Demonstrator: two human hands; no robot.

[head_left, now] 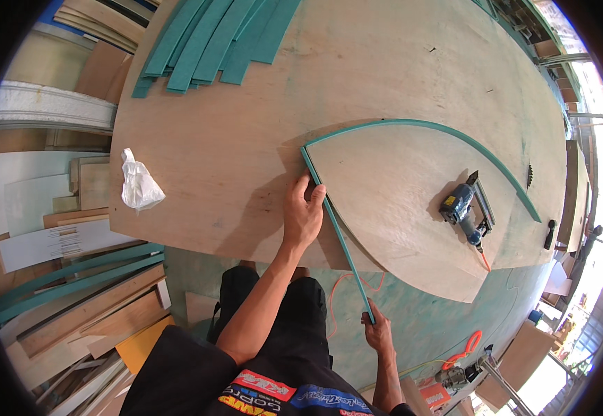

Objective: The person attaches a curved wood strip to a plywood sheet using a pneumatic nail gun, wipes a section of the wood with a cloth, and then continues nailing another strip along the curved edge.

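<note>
A leaf-shaped plywood panel [391,187] lies on the large wooden worktable, its near tip overhanging the front edge. One teal strip [447,127] curves along its far edge, its right end standing away from the panel. A second long teal strip [346,246] runs from the panel's left corner toward me, its near end past the table edge. My left hand [303,216] pinches this second strip near the corner, thumb on one side and fingers on the other. My right hand [379,329] is closed round its near end. The strip's middle stands apart from the panel's curved near edge.
A blue nail gun [461,204] with an orange hose rests on the panel. Several teal strips [211,45] are stacked at the far left. A white plastic bag [140,184] sits at the table's left edge. Boards [93,312] lean left; an orange hose coil [464,350] lies on the floor.
</note>
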